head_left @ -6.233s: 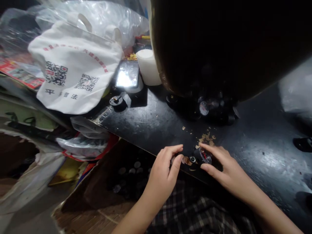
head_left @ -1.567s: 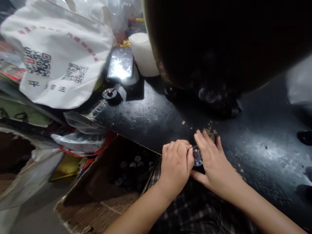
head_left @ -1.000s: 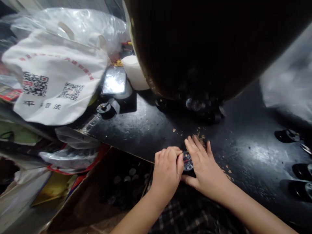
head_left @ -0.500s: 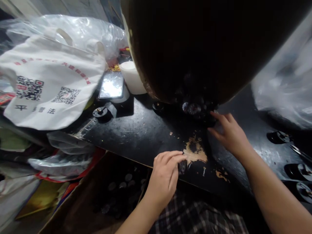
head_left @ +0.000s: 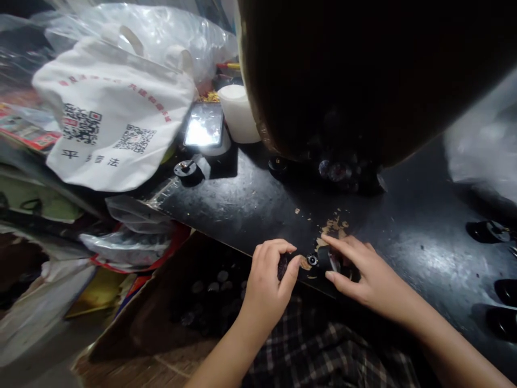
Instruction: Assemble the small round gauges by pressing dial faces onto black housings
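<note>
Near the front edge of the black table, my left hand (head_left: 269, 277) is curled, thumb and fingers closed round a dark round piece (head_left: 283, 265) that looks like a faceted knob. Close by on the right, my right hand (head_left: 359, 269) grips a black round cap-like part (head_left: 324, 260) between thumb and fingers. A small ring with a pale centre (head_left: 312, 260) shows at its left side, between the two hands. My fingers cover much of both pieces. Under them the tabletop (head_left: 242, 210) has a worn, bare-wood patch (head_left: 333, 225).
A large dark bag-like shape (head_left: 343, 75) overhangs the back, with clear round pieces (head_left: 337, 171) at its mouth. Leftward are a bright-screened device (head_left: 204, 126), a white roll (head_left: 240, 113) and a printed cloth bag (head_left: 113, 118). Below the edge, a box (head_left: 141, 334) holds several discs. More black round parts (head_left: 488, 231) stand right.
My right hand has come back from the pile at the bag's mouth to beside my left hand, bringing a black round part. My left hand's thumb and fingers have spread a little round its piece.
</note>
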Available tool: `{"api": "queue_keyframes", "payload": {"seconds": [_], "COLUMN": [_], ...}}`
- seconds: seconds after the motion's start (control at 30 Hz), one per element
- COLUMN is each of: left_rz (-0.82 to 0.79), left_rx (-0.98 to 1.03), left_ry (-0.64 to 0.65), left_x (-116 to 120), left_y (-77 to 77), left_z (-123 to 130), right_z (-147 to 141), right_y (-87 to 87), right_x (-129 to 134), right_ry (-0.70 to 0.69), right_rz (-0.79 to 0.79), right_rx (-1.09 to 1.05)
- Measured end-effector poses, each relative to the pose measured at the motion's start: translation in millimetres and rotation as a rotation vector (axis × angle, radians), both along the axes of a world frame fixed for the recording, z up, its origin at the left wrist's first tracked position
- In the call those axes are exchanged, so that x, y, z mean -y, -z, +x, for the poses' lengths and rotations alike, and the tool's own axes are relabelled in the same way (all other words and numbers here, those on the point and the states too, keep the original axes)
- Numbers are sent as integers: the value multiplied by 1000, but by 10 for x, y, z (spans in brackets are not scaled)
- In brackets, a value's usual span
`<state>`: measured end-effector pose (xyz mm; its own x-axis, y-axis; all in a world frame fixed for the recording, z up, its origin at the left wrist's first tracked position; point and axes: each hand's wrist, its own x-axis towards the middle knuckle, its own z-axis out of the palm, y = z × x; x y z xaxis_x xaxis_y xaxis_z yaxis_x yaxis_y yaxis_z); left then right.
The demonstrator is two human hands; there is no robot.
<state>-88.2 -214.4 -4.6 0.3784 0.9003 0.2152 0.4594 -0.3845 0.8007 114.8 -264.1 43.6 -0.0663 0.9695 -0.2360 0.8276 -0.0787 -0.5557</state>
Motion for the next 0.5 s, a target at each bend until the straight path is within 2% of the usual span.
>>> {"api": "queue_keyframes", "payload": {"seconds": [0.27, 0.37, 0.5], "left_rz": [-127, -111, -43], "left_rx": [-144, -221, -305], "left_ry": [113, 137, 162], "left_x": [-4, -20, -36], "left_y": [-143, -173, -174], "left_z": [93, 80, 73], "right_z": [-256, -278, -288], "right_y": [41, 130, 255], "right_x": [-50, -46, -34], "right_ry": [-139, -204, -188], "right_rz": [283, 290, 204], "right_rx": [340, 360, 333]}}
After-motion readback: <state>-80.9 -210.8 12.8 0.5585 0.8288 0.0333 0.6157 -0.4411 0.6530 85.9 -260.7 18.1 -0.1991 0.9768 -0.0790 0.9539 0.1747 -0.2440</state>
